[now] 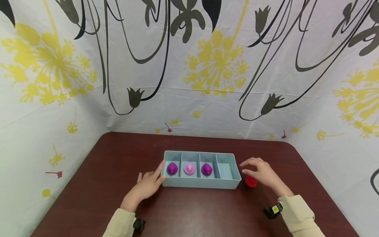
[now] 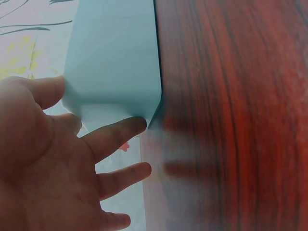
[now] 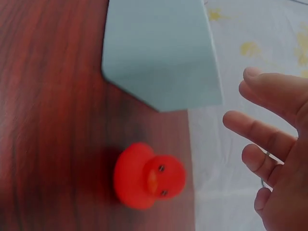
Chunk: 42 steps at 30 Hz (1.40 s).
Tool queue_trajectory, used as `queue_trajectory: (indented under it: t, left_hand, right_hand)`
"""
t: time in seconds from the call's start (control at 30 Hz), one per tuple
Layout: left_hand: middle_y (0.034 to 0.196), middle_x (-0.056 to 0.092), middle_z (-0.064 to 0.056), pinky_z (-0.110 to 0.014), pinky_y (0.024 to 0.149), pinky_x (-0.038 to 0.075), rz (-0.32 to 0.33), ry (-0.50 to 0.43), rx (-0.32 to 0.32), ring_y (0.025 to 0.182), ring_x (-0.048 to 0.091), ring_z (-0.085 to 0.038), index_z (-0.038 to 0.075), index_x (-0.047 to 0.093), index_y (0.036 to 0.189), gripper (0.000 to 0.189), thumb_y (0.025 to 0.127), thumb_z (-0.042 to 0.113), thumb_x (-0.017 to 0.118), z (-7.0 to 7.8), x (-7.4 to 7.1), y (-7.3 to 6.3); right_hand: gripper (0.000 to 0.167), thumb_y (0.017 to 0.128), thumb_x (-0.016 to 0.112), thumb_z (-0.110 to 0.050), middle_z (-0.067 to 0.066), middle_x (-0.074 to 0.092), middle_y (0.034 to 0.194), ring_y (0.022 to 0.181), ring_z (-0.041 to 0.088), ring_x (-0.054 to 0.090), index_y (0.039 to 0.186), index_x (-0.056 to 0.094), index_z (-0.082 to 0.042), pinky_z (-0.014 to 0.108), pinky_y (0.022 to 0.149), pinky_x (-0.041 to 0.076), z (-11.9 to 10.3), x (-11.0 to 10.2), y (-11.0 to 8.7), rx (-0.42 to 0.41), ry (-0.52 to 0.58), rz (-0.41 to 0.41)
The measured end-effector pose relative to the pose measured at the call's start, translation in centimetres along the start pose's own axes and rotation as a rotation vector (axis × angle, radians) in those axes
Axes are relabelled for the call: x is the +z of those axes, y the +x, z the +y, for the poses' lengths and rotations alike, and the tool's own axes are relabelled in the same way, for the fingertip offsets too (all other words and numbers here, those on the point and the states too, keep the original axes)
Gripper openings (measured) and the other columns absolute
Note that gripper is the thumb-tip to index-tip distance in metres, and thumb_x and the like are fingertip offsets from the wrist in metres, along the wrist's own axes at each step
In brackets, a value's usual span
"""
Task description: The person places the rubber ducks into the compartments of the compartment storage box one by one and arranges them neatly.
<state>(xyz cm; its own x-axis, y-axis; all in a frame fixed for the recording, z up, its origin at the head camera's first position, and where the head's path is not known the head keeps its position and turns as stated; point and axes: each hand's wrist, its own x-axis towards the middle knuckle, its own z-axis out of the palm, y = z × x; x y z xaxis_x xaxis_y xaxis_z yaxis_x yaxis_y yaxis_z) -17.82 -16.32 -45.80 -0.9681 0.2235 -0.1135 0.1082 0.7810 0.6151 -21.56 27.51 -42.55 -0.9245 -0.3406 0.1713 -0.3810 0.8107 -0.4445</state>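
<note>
A pale blue tray (image 1: 201,183) with a row of compartments lies on the table. Purple rubber ducks (image 1: 172,168) (image 1: 206,169) sit in its first and third compartments from the left, and a pink rubber duck (image 1: 189,169) is in the second; the rightmost holds nothing. My left hand (image 1: 148,184) touches the tray's left end, fingers spread, as the left wrist view also shows. Just right of the tray, a red rubber duck (image 3: 144,177) stands on the table. Above it hovers my right hand (image 1: 262,172), fingers loosely bent and apart from the duck, holding nothing.
The dark reddish-brown table (image 1: 201,214) has rounded far corners. Behind it and at both sides hangs a white cloth (image 1: 165,75) with yellow and grey flower prints. Each sleeve cuff has a small black device (image 1: 273,210) at the wrist.
</note>
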Motion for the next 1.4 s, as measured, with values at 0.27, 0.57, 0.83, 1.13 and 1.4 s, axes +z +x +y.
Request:
queue_trajectory:
  t: [0.27,0.57,0.83,1.13,1.4]
  left_hand:
    - [0.147,0.045,-0.011,-0.069,0.109,-0.002,-0.009,-0.015,-0.011,0.137,0.031,-0.044,0.024,0.011,0.155,0.062,0.102,0.033,0.042,0.2,-0.2,0.0]
    - [0.147,0.045,-0.010,-0.069,0.109,-0.003,-0.006,-0.014,-0.020,0.137,0.031,-0.044,0.025,0.011,0.155,0.062,0.102,0.034,0.042,0.1,0.0,0.0]
    - [0.147,0.045,-0.010,-0.069,0.109,-0.003,0.000,-0.010,-0.021,0.137,0.031,-0.043,0.025,0.012,0.155,0.062,0.102,0.035,0.043,0.1,0.3,0.0]
    - [0.147,0.045,-0.010,-0.069,0.109,-0.003,0.000,-0.009,-0.031,0.137,0.031,-0.044,0.025,0.012,0.155,0.063,0.102,0.035,0.043,0.1,0.4,0.1]
    - [0.148,0.044,-0.010,-0.069,0.109,-0.003,-0.001,-0.006,-0.028,0.137,0.031,-0.044,0.025,0.011,0.155,0.063,0.102,0.035,0.043,0.1,0.4,0.1]
  right_hand:
    - [0.036,0.083,0.073,-0.030,0.007,0.065,0.116,0.107,0.029,0.051,0.117,0.069,-0.017,0.056,0.083,0.044,1.7,0.3,-1.2,0.036,-0.027,-0.062]
    - [0.040,0.079,0.077,-0.028,0.009,0.063,0.114,0.104,0.029,0.047,0.116,0.068,-0.016,0.054,0.076,0.039,3.2,1.1,-2.2,0.106,-0.039,-0.106]
    - [0.032,0.078,0.078,-0.028,0.007,0.065,0.110,0.100,0.026,0.048,0.107,0.069,-0.016,0.049,0.075,0.036,4.5,1.8,-2.6,0.133,-0.027,-0.040]
    - [0.022,0.077,0.079,-0.024,0.003,0.066,0.098,0.096,0.024,0.048,0.095,0.071,-0.015,0.045,0.074,0.031,4.6,1.8,-2.6,0.124,-0.034,0.069]
    - [0.023,0.075,0.081,-0.021,0.002,0.066,0.093,0.092,0.023,0.048,0.094,0.071,-0.013,0.045,0.073,0.029,2.9,0.0,-1.3,0.058,-0.064,0.150]
